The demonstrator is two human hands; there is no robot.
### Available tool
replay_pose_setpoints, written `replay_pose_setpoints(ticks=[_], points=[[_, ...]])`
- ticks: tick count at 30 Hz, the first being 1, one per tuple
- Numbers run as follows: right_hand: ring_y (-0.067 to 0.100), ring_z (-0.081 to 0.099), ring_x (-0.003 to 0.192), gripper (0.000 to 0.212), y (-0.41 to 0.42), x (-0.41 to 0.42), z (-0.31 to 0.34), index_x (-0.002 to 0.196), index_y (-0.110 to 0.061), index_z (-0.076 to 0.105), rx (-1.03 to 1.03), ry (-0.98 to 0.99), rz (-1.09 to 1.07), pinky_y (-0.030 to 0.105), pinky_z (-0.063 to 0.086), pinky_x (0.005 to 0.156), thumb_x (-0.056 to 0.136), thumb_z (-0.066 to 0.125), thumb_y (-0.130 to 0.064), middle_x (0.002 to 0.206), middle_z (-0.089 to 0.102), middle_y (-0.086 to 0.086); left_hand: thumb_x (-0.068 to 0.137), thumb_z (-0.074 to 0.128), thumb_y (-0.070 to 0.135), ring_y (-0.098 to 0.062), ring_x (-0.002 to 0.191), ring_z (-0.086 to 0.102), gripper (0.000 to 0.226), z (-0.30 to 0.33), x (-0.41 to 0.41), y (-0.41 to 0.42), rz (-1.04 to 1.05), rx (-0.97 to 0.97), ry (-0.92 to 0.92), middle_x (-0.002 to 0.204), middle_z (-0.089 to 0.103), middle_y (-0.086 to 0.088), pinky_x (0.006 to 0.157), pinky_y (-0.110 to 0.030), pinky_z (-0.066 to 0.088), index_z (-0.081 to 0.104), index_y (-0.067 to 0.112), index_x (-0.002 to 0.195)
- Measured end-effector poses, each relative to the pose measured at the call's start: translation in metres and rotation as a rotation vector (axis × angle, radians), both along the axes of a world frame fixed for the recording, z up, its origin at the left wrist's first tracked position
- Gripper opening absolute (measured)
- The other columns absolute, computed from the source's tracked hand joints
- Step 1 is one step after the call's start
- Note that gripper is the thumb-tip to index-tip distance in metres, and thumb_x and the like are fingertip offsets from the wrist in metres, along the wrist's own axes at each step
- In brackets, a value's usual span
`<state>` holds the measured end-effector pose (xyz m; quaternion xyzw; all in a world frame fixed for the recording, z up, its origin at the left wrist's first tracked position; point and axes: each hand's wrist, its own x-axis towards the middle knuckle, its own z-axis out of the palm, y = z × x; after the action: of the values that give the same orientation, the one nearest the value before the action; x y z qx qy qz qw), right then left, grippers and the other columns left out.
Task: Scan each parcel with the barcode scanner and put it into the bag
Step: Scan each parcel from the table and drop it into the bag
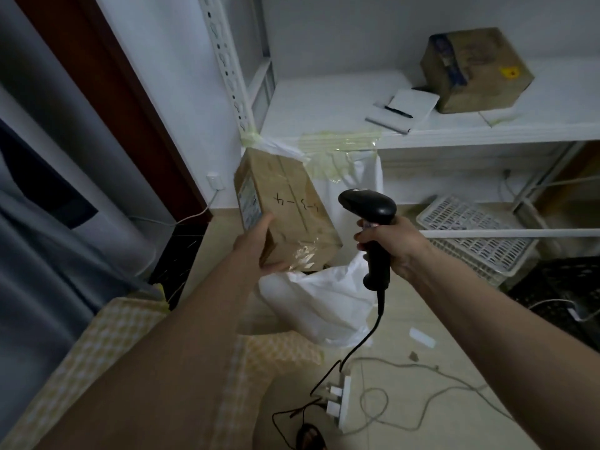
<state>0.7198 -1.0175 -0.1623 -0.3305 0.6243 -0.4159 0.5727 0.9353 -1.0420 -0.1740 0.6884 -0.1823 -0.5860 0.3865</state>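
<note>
My left hand (259, 245) grips a brown cardboard parcel (289, 203) from below and the side, holding it tilted in the air; a label shows on its left face and handwriting on its top. My right hand (393, 241) grips the handle of a black barcode scanner (370, 206), whose head points left toward the parcel. A white plastic bag (328, 306) hangs open just below the parcel, taped to the shelf edge. A second cardboard parcel (474, 69) sits on the white shelf at the upper right.
A white shelf (324, 105) carries a notepad (402, 108) with a pen. A white plastic crate (480, 235) sits under the shelf. The scanner's cable runs down to a power strip (341, 404) among loose wires on the floor. A checked yellow cloth (107, 349) lies at lower left.
</note>
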Motion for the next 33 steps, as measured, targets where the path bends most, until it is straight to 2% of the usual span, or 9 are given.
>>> replay_pose_setpoints(ticks=[3, 7, 11, 13, 17, 23, 26, 30, 33], points=[[0.025, 0.058, 0.071, 0.024, -0.029, 0.005, -0.001, 0.094, -0.004, 0.062, -0.006, -0.031, -0.001, 0.037, 0.049, 0.064, 0.076, 0.062, 0.012, 0.085, 0.060, 0.015, 0.079, 0.071, 0.049, -0.033, 0.106, 0.050, 0.048, -0.003, 0.005, -0.029, -0.060, 0.041, 0.145, 0.112, 0.050, -0.009, 0.076, -0.048, 0.059, 0.053, 0.022, 0.115], [0.025, 0.058, 0.067, 0.022, -0.059, 0.006, -0.013, 0.094, -0.002, 0.062, -0.012, -0.028, 0.031, 0.035, 0.052, 0.063, 0.076, 0.062, 0.010, 0.081, 0.060, 0.015, 0.083, 0.071, 0.036, -0.036, 0.101, 0.051, 0.029, -0.017, 0.005, -0.063, -0.146, 0.079, 0.282, 0.111, 0.048, -0.014, 0.085, -0.052, 0.054, 0.054, 0.016, 0.096], [0.023, 0.055, 0.051, 0.018, -0.085, 0.007, -0.028, 0.088, 0.001, 0.060, 0.037, -0.045, 0.005, 0.030, 0.051, 0.049, 0.076, 0.058, 0.014, 0.066, 0.056, 0.014, 0.080, 0.070, 0.046, -0.042, 0.110, 0.052, 0.050, -0.037, -0.002, -0.092, -0.214, 0.183, 0.287, 0.120, 0.048, -0.018, 0.094, -0.066, 0.043, 0.049, 0.006, 0.101], [0.023, 0.054, 0.050, 0.017, -0.102, 0.006, -0.036, 0.088, 0.002, 0.059, 0.066, -0.046, -0.007, 0.029, 0.051, 0.048, 0.077, 0.056, 0.014, 0.064, 0.055, 0.014, 0.076, 0.071, 0.054, -0.040, 0.110, 0.054, 0.065, -0.048, -0.006, -0.108, -0.224, 0.207, 0.257, 0.121, 0.050, -0.019, 0.093, -0.062, 0.045, 0.047, 0.004, 0.112], [0.023, 0.050, 0.050, 0.015, -0.148, 0.003, -0.055, 0.086, 0.001, 0.056, 0.116, -0.033, 0.015, 0.027, 0.047, 0.047, 0.079, 0.053, 0.013, 0.063, 0.052, 0.014, 0.077, 0.072, 0.053, -0.036, 0.104, 0.059, 0.052, -0.066, -0.014, -0.140, -0.176, 0.214, 0.277, 0.116, 0.057, -0.020, 0.075, -0.048, 0.056, 0.057, 0.009, 0.101], [0.023, 0.051, 0.052, 0.012, -0.222, -0.001, -0.108, 0.080, -0.002, 0.057, 0.207, 0.001, 0.054, 0.031, 0.047, 0.051, 0.081, 0.054, 0.010, 0.063, 0.053, 0.013, 0.081, 0.068, 0.055, -0.032, 0.100, 0.061, 0.054, -0.112, -0.034, -0.194, -0.058, 0.265, 0.309, 0.107, 0.064, -0.014, 0.084, -0.045, 0.054, 0.062, 0.012, 0.113], [0.026, 0.054, 0.055, 0.005, -0.255, -0.004, -0.145, 0.081, -0.002, 0.059, 0.252, 0.035, 0.085, 0.036, 0.049, 0.060, 0.081, 0.060, 0.004, 0.064, 0.053, 0.013, 0.085, 0.066, 0.052, -0.033, 0.099, 0.063, 0.046, -0.143, -0.046, -0.218, -0.014, 0.315, 0.356, 0.102, 0.068, -0.014, 0.088, -0.044, 0.053, 0.064, 0.010, 0.105], [0.024, 0.053, 0.056, 0.009, -0.284, -0.010, -0.191, 0.090, 0.001, 0.055, 0.340, 0.037, 0.064, 0.034, 0.048, 0.058, 0.088, 0.060, -0.006, 0.064, 0.052, 0.010, 0.075, 0.072, 0.057, -0.036, 0.114, 0.057, 0.062, -0.197, -0.061, -0.239, 0.047, 0.408, 0.371, 0.120, 0.064, -0.014, 0.101, -0.050, 0.044, 0.061, 0.019, 0.123], [0.026, 0.054, 0.064, 0.009, -0.297, -0.018, -0.215, 0.090, 0.000, 0.054, 0.399, 0.058, 0.066, 0.038, 0.048, 0.066, 0.087, 0.060, -0.006, 0.070, 0.052, 0.013, 0.073, 0.071, 0.058, -0.037, 0.117, 0.052, 0.064, -0.237, -0.067, -0.251, 0.103, 0.520, 0.315, 0.124, 0.059, -0.013, 0.104, -0.054, 0.038, 0.057, 0.021, 0.123]])
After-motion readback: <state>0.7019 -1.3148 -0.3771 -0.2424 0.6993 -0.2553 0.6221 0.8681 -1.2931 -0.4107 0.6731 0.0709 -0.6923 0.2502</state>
